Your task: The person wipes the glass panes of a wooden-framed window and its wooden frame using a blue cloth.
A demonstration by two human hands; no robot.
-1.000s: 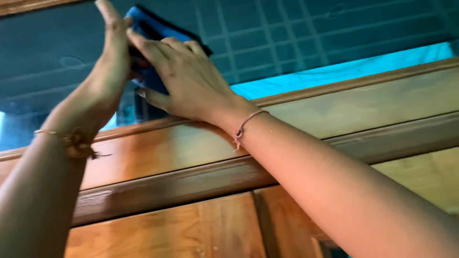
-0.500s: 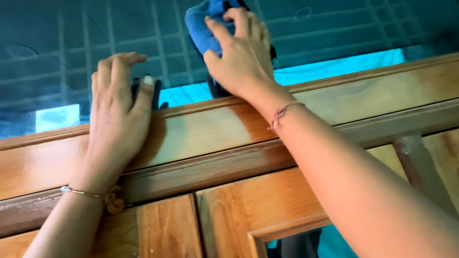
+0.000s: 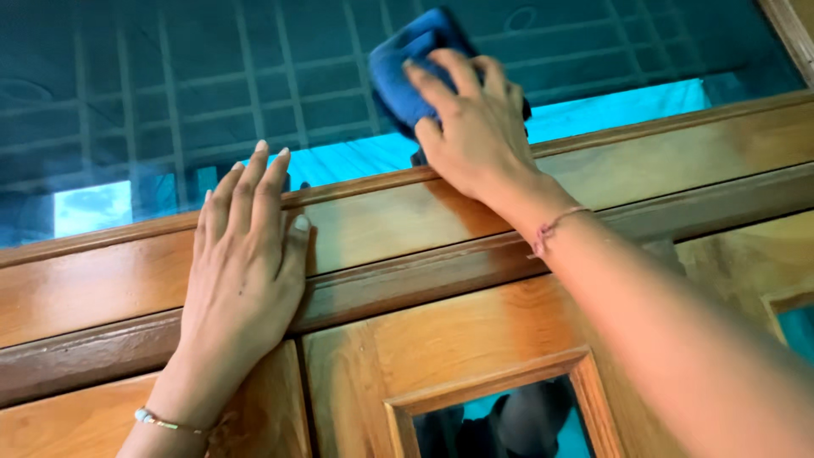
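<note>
We press the blue cloth, at twelve o'clock, flat against the glass pane with our right hand, fingers gripping it; our left hand, at nine o'clock, lies flat and released on the wooden frame; pressing too hard could strain the glass, and the cloth could slip from our reach; no packages, labels or signs show.

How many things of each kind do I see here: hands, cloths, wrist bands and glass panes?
Hands: 2, the left hand flat on the wooden frame, the right hand on the cloth.
Blue cloth: 1, pressed to the upper pane.
Wrist bands: 2, a beaded bracelet and a pink string.
Glass panes: 2, the upper pane and a lower pane.
Total: 7.
</note>
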